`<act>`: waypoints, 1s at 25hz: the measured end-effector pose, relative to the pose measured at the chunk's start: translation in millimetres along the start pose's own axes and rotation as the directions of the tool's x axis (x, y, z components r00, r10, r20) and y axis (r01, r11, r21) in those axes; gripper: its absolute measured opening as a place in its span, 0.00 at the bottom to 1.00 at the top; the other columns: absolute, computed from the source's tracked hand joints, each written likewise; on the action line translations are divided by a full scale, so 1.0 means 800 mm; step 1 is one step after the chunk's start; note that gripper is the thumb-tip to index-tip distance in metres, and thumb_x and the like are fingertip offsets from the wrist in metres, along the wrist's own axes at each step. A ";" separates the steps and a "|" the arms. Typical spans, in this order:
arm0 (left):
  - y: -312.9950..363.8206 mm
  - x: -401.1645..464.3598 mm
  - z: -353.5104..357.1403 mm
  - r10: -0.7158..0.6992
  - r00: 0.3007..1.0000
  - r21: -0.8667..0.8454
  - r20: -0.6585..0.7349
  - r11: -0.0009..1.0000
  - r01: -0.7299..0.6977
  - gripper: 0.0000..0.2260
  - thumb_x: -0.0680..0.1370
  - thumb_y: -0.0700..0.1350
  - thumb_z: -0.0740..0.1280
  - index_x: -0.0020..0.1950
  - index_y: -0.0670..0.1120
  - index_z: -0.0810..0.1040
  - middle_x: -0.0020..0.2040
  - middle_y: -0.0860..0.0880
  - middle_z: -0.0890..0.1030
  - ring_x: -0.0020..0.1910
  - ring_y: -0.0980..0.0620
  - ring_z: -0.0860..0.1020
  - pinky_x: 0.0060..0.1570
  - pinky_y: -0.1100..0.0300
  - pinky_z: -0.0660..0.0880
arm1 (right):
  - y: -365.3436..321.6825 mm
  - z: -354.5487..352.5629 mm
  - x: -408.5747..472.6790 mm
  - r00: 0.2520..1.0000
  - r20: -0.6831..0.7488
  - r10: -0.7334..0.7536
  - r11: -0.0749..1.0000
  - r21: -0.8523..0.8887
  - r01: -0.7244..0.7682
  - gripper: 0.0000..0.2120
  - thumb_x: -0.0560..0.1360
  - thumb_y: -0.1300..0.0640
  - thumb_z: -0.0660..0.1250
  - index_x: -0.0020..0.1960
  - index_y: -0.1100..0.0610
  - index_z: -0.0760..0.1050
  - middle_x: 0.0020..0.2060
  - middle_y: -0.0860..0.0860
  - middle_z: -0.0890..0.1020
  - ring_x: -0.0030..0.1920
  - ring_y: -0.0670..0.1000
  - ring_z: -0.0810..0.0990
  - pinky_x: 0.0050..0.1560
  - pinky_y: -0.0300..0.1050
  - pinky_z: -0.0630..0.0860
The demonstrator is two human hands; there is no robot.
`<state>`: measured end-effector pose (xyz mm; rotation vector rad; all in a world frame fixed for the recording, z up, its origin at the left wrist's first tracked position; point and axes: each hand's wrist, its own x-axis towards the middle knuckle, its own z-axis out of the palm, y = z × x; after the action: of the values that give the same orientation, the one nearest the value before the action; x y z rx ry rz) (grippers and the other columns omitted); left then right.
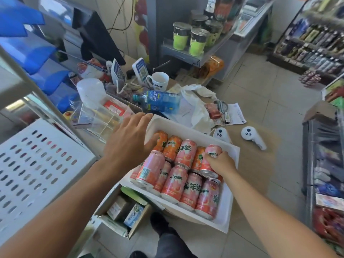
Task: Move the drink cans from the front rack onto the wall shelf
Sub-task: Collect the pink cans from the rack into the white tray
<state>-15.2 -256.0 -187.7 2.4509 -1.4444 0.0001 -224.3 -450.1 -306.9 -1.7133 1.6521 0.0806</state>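
A white tray (188, 130) on the counter holds several pink and orange Mirinda cans (175, 181) lying on their sides in two layers. My right hand (220, 164) grips a pink can (211, 161) at the tray's right side, fingers wrapped around its middle. My left hand (128, 140) reaches into the tray's far left corner, its fingertips on an orange can (161, 140); the grip is partly hidden behind the hand. A white perforated shelf panel (37, 164) stands at the left.
Behind the tray lie a blue water bottle (158, 100), a white mug (158, 81), papers and a clear acrylic box (104, 118). Two white controllers (251, 137) rest on the counter to the right. An open cardboard box (122, 211) sits on the floor below.
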 end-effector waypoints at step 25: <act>-0.166 -0.232 -0.232 -0.554 0.636 0.107 -0.537 0.704 0.702 0.28 0.76 0.62 0.54 0.72 0.50 0.68 0.68 0.48 0.74 0.63 0.42 0.74 0.57 0.47 0.73 | -0.400 0.107 -0.395 -0.337 0.221 -0.915 -0.380 -0.192 0.905 0.31 0.77 0.42 0.63 0.76 0.53 0.61 0.71 0.53 0.70 0.68 0.57 0.70 0.60 0.55 0.72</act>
<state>34.2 9.6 -71.6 2.8019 -0.3265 0.6730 42.7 -173.2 -58.8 -2.7827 -0.5423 -0.5909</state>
